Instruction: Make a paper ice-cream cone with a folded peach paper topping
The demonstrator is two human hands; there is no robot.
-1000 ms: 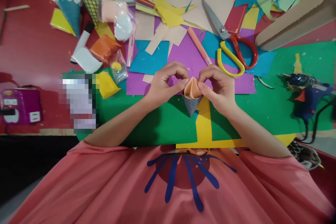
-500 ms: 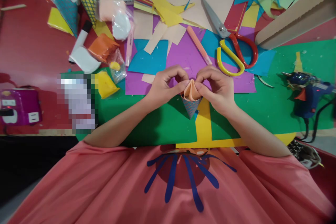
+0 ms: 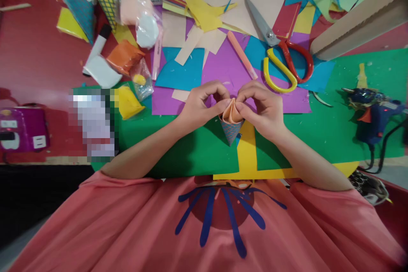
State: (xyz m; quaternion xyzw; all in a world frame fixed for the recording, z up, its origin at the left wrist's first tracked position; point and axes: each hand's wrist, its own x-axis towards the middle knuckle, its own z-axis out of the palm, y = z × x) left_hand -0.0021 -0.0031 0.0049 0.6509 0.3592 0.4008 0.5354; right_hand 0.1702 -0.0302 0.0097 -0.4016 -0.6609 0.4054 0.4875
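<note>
Two hands meet over one small paper cone [image 3: 231, 129], which sits above the green sheet [image 3: 191, 144], its point toward the person. Taking that cone as the landmark: the left hand [image 3: 200, 104] pinches the peach paper [image 3: 232, 112] tucked into its mouth from the left, thumb and forefinger closed on the fold; the right hand [image 3: 264, 108] pinches the same fold from the right.

Squeezing too hard from both sides could, I judge, crush the cone's rim or crease the peach insert crookedly; a slipping thumb could pull the insert out altogether.

Counted left to right from the cone: far to its upper left stand two finished cones [image 3: 79, 4], possibly a third, cut off by the frame edge; up and right lies one orange marker [image 3: 242, 55], then one pair of scissors [image 3: 280, 57]; far right rests one blue glue gun [image 3: 374, 112].
</note>
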